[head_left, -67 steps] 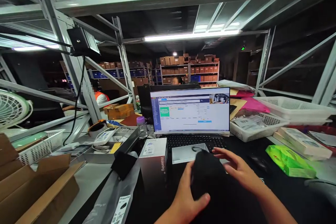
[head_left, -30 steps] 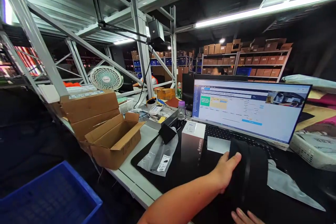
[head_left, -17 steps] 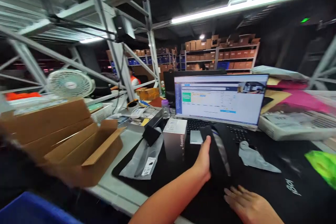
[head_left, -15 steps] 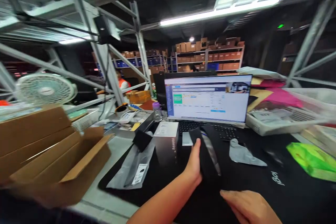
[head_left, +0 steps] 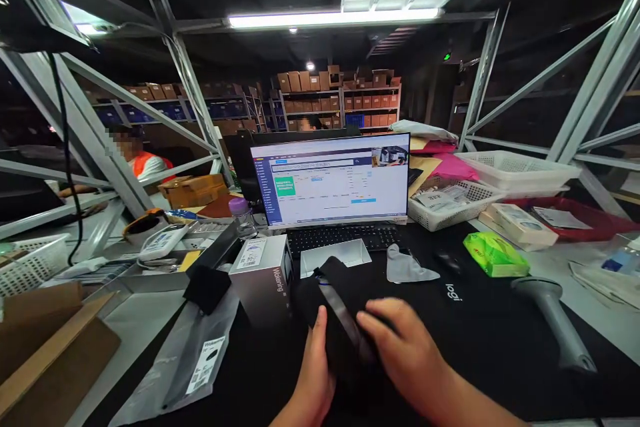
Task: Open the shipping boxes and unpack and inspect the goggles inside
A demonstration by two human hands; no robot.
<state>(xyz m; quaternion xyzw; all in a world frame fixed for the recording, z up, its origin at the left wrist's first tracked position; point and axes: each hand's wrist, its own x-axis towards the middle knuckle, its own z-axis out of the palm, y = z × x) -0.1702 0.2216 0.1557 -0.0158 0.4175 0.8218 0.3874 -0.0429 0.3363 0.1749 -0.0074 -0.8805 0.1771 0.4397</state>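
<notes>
A black fabric pouch (head_left: 333,320) with a shiny grey strip down its front is held upright over the black desk mat. My left hand (head_left: 314,373) grips its left side, thumb up along the fabric. At the right edge, my right hand (head_left: 407,347) has bent fingers on the pouch beside the strip; the fingertips are partly hidden. Behind the pouch lies an open white box part (head_left: 350,255). Left of it stands a grey and white printed carton (head_left: 263,283). A clear plastic bag (head_left: 175,360) with a label and a black piece lies farther left.
A monitor (head_left: 330,183) and keyboard (head_left: 345,238) stand behind. To the right are a grey silicone-like piece (head_left: 407,265), a mouse (head_left: 447,261), a green packet (head_left: 495,255) and a handheld scanner (head_left: 557,323). An open cardboard box (head_left: 55,353) fills the left corner. Another person (head_left: 145,163) sits beyond the frame.
The view has swung to the right. My right hand has come up from the mat onto the pouch's right side, and the pouch is nearer to me and more opened out.
</notes>
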